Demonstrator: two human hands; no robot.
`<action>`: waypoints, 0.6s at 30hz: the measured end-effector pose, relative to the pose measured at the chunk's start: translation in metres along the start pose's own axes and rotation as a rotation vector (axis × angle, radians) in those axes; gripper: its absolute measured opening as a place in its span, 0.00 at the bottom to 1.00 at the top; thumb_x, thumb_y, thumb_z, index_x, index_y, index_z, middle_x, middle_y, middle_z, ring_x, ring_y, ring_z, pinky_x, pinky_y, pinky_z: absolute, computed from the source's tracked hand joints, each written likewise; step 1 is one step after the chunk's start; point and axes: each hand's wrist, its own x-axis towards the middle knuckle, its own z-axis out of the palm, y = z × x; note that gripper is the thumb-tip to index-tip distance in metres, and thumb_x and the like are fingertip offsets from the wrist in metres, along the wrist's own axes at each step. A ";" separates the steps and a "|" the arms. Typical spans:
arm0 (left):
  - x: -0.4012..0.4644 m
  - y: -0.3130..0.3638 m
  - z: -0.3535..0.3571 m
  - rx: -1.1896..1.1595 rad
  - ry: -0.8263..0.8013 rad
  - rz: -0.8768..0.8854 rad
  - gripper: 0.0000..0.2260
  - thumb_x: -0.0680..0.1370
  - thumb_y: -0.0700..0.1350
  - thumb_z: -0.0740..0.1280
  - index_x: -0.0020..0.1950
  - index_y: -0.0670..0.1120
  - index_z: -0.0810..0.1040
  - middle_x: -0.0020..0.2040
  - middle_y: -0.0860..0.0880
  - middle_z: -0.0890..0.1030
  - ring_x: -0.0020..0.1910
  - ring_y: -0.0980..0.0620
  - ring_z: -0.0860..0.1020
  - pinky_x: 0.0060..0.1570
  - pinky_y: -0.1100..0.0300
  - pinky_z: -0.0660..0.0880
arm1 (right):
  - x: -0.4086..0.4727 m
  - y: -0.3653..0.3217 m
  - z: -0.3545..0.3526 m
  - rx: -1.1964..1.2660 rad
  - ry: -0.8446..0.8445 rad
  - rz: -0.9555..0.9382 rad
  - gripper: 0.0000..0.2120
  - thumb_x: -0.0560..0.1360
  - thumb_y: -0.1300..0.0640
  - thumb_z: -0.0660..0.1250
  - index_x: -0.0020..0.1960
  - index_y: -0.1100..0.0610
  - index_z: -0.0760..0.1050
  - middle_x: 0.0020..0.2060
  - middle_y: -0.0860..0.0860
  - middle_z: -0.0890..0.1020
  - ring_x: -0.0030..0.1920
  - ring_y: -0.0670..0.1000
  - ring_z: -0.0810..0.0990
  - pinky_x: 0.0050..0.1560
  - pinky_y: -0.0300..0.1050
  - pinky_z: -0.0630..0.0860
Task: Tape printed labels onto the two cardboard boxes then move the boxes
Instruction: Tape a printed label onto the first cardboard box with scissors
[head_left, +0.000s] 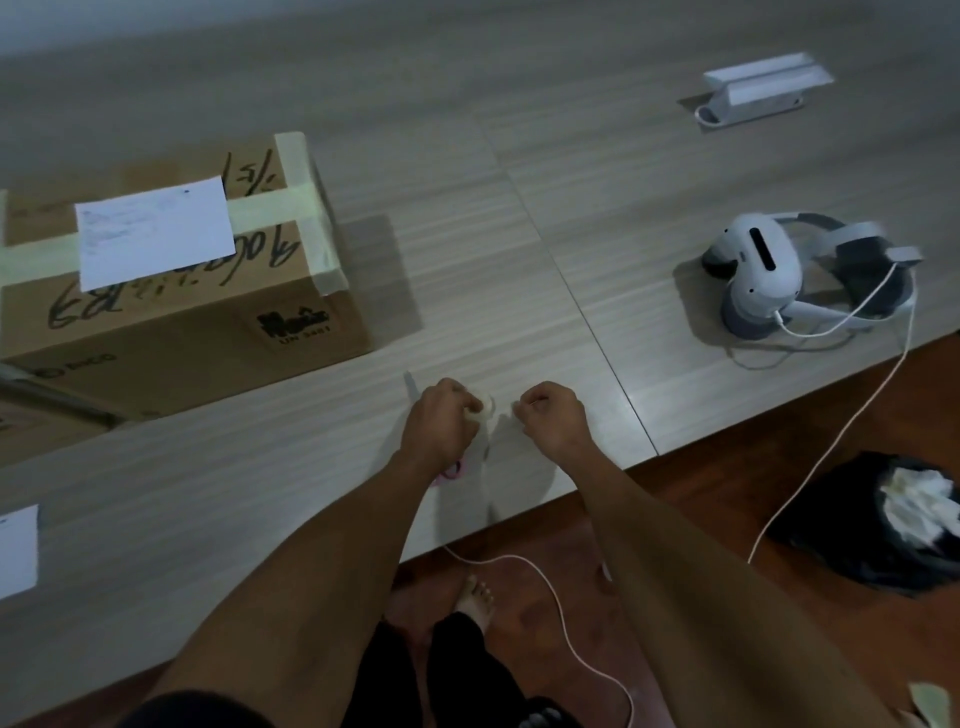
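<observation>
over the table (519, 218), left hand (439, 415) grips tape roll (483, 408).

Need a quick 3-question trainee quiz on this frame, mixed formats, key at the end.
1. True or false: the white printed label lies on top of the brown cardboard box.
2. What does the left hand hold? A) small pale roll of tape B) scissors C) marker
3. Fill in: the white headset with its white cable sits on the pale wood-grain table, to the person's ____ of the box.

Key: 1 true. 2 A. 3 right. The right hand is curled beside the roll; whether it pinches the tape's end is unclear.
</observation>
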 end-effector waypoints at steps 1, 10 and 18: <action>-0.001 -0.001 0.002 -0.007 0.012 -0.002 0.13 0.76 0.41 0.74 0.60 0.44 0.85 0.63 0.46 0.78 0.61 0.46 0.76 0.61 0.52 0.75 | -0.001 0.001 0.002 0.000 -0.007 0.002 0.03 0.77 0.57 0.73 0.48 0.55 0.80 0.42 0.52 0.84 0.45 0.54 0.85 0.51 0.53 0.84; -0.018 -0.028 -0.023 -0.036 0.149 -0.036 0.11 0.76 0.40 0.75 0.58 0.42 0.84 0.60 0.44 0.78 0.59 0.43 0.77 0.60 0.48 0.76 | -0.014 -0.023 0.033 -0.075 -0.106 -0.041 0.06 0.75 0.57 0.74 0.50 0.56 0.81 0.40 0.49 0.83 0.42 0.48 0.81 0.42 0.38 0.76; -0.053 -0.091 -0.059 -0.051 0.224 -0.160 0.11 0.75 0.39 0.75 0.57 0.40 0.85 0.60 0.42 0.78 0.58 0.42 0.78 0.61 0.52 0.75 | -0.027 -0.060 0.091 -0.244 -0.105 -0.030 0.11 0.74 0.50 0.75 0.50 0.55 0.80 0.42 0.50 0.82 0.44 0.53 0.81 0.46 0.48 0.80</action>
